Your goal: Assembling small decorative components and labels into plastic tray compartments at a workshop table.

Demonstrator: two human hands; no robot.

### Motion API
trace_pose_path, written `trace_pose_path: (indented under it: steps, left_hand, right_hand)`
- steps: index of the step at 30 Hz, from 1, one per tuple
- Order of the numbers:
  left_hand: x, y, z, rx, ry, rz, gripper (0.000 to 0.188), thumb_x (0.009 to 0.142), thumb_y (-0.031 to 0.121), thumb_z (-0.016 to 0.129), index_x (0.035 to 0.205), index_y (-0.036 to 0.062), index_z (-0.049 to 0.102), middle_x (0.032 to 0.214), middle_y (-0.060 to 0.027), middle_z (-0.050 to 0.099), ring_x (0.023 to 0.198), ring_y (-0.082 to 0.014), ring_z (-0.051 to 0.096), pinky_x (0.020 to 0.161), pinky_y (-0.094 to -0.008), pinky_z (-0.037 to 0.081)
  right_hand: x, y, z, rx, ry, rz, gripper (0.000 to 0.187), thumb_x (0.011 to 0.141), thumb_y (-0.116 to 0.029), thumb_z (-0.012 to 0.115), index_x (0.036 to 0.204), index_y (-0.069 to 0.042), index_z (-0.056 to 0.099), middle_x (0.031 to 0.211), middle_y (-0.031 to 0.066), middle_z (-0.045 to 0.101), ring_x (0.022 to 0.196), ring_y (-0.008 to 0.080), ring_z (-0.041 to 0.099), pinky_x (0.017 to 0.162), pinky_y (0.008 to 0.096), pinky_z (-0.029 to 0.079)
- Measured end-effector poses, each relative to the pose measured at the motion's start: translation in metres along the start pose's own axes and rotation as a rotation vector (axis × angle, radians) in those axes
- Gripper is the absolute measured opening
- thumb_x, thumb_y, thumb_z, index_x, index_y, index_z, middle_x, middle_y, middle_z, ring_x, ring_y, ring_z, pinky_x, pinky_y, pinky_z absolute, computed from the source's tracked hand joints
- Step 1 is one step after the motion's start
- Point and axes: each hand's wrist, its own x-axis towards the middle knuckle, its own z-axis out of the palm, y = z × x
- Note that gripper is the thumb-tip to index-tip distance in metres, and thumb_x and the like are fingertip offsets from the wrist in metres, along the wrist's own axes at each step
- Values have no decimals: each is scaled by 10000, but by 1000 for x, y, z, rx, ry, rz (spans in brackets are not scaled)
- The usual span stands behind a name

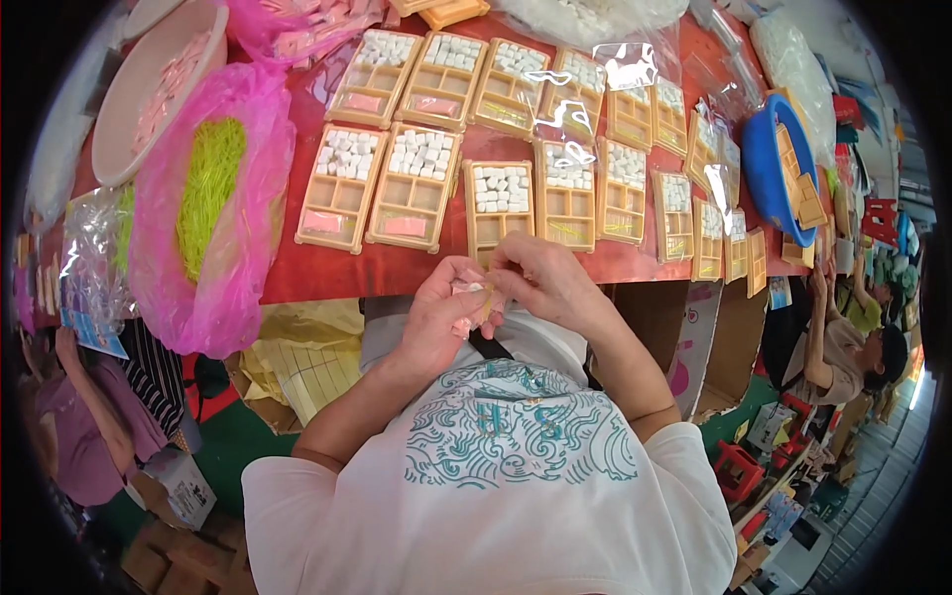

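Note:
My left hand (433,315) is closed around a small bundle of pink-and-white packets (462,325) in front of the table edge. A thin yellowish band or strand shows at the bundle, too small to make out. My right hand (547,282) meets it there, its fingers pinched at the bundle's right side; exactly what they grip is hidden. Just beyond my hands lies a tan divided tray (501,222) with white cube-like pieces in its top compartment. Two similar trays to its left, one of them a tan tray (414,185), also hold a pink packet in the lower part.
More filled trays stand in rows on the red table (297,283). At left are a pink plastic bag (159,268) of yellow-green strands and a pale basin (117,139) with pink packets. A blue basin (762,174) holds tan pieces at right. Other people work at both sides.

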Motion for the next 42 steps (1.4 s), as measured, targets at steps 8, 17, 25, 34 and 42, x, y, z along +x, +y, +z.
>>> trace_pose_path:
  steps: [8, 17, 25, 34, 42]
  left_hand:
    - [-4, -5, -1, 45, -16, -84, 150, 885, 69, 548, 1020, 57, 485, 833, -136, 598, 682, -202, 612, 539, -274, 493]
    - [0, 7, -4, -30, -39, -117, 182, 904, 122, 538, 1056, 22, 524, 919, -170, 627, 719, -221, 632, 559, -304, 499]
    - [-6, 15, -5, 33, 12, -39, 184, 878, 73, 565, 1046, 14, 519, 917, -143, 631, 740, -212, 631, 593, -294, 498]
    - [-15, 15, -12, -85, 29, -33, 192, 917, 181, 544, 1030, 26, 531, 874, -138, 627, 706, -242, 644, 555, -317, 512]
    - [-16, 46, -14, -80, 96, 105, 185, 947, 200, 496, 1044, 44, 507, 887, -173, 625, 715, -247, 625, 554, -325, 481]
  right_hand:
    - [-14, 19, 1, 242, 121, 65, 45, 846, -29, 599, 846, 4, 568, 756, 3, 526, 687, 64, 485, 587, 231, 411]
    - [66, 16, -30, -263, 599, -220, 72, 842, -50, 624, 876, 1, 586, 748, 84, 559, 677, 173, 549, 633, 289, 448]
    - [101, -4, -22, -58, 526, -294, 80, 840, -34, 619, 884, 18, 578, 764, 81, 557, 675, 154, 554, 615, 290, 449]
    - [187, -132, 36, 112, 314, -682, 153, 869, -119, 610, 944, 15, 612, 791, 113, 581, 717, 210, 565, 652, 311, 449]
    - [138, -85, -6, -136, 230, -567, 179, 875, -148, 594, 956, 10, 611, 796, 131, 594, 697, 270, 573, 644, 332, 460]
